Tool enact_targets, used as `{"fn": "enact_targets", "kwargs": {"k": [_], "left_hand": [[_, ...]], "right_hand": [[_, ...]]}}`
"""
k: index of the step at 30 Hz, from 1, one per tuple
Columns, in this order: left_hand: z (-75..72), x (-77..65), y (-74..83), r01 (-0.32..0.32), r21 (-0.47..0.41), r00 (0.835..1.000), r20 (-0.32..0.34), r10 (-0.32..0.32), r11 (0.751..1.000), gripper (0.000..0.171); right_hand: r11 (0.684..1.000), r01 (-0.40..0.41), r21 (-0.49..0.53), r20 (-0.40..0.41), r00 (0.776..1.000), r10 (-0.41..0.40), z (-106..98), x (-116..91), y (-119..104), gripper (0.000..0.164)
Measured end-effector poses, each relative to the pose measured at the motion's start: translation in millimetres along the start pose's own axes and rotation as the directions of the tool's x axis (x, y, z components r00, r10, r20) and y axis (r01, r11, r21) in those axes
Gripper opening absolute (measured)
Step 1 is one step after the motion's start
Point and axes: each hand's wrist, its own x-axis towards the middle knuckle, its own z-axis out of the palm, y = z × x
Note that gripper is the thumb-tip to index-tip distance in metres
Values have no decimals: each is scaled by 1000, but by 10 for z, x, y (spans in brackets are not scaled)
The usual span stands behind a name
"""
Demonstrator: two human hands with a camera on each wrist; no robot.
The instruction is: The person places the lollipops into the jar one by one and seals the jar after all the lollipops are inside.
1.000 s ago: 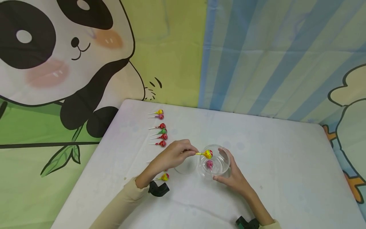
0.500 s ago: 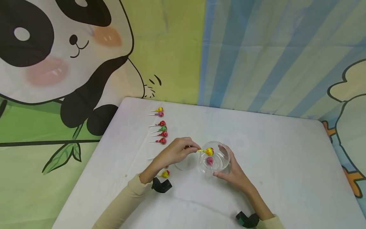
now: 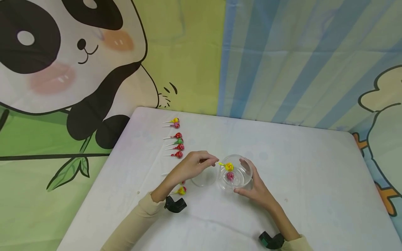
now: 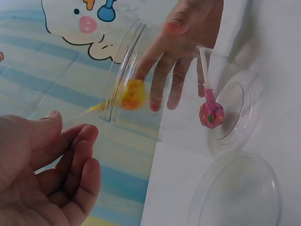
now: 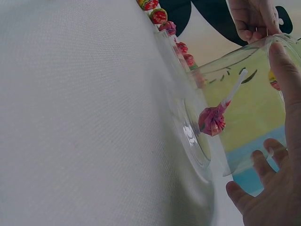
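My right hand (image 3: 255, 186) grips a clear round jar (image 3: 222, 183), thumb on the near side and fingers around the far side. Inside, a pink lollipop (image 5: 212, 120) lies low in the jar with its white stick pointing up. A yellow lollipop (image 4: 133, 94), blurred, is at the jar's mouth with its head inside. My left hand (image 3: 194, 165) is just left of the rim; in the left wrist view its thumb and forefinger stand apart beside the faint stick end, its other fingers loosely bent.
A clear round lid (image 4: 237, 188) lies beside the jar. Several lollipops, including a green lollipop (image 3: 179, 141) and a yellow lollipop (image 3: 181, 190), form a column on the white table (image 3: 298, 181). A printed panda backdrop (image 3: 182, 52) stands behind the table.
The yellow lollipop has tipped and slipped from my left fingertips at the jar's mouth. My left thumb and forefinger have parted. My right hand and the jar have stayed nearly still.
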Motion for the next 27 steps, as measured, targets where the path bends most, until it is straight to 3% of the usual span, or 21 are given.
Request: {"fn": "enact_targets", "kwargs": {"k": [9, 16, 20, 27], "left_hand": [[-60, -182, -226, 93, -80, 995, -16, -95, 992, 27], [-127, -455, -463, 146, -175, 987, -38, -155, 974, 36], [-137, -659, -543, 191, -215, 975, -71, -211, 958, 40], [-204, -962, -647, 259, -193, 939, -181, -294, 946, 33]], "right_hand": [[1000, 3, -14, 0, 1000, -3, 9, 6, 18, 107], [1000, -4, 20, 6, 1000, 4, 31, 2, 27, 108], [999, -24, 34, 4, 1000, 24, 34, -7, 2, 109], [1000, -22, -5, -6, 1000, 22, -13, 4, -34, 111]]}}
